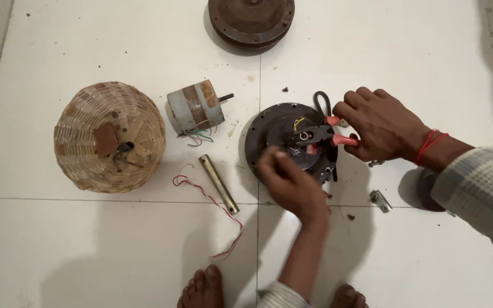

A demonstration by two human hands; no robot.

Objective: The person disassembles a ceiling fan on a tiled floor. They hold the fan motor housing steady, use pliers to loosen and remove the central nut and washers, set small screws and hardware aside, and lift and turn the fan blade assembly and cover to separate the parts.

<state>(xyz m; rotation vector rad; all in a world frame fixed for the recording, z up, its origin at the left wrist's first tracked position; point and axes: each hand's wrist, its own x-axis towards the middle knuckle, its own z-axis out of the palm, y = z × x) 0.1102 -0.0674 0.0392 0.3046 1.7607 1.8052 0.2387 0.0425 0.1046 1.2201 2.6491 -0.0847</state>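
Observation:
A dark round motor housing (269, 128) lies flat on the white tiled floor. My right hand (380, 125) grips red-handled pliers (326, 134), whose jaws are closed at the hub in the middle of the housing. My left hand (289, 182) rests on the housing's near rim, fingers curled, steadying it. A black cable loop (322, 102) sticks out behind the housing.
An upturned wicker basket (109, 137) sits at left. A small grey motor (196, 106) with loose wires, a brass rod (219, 183) and a red-white twisted wire (209, 199) lie between. Another round housing (251, 21) is at top. A metal clip (380, 200) lies right. My bare feet (203, 288) are at the bottom.

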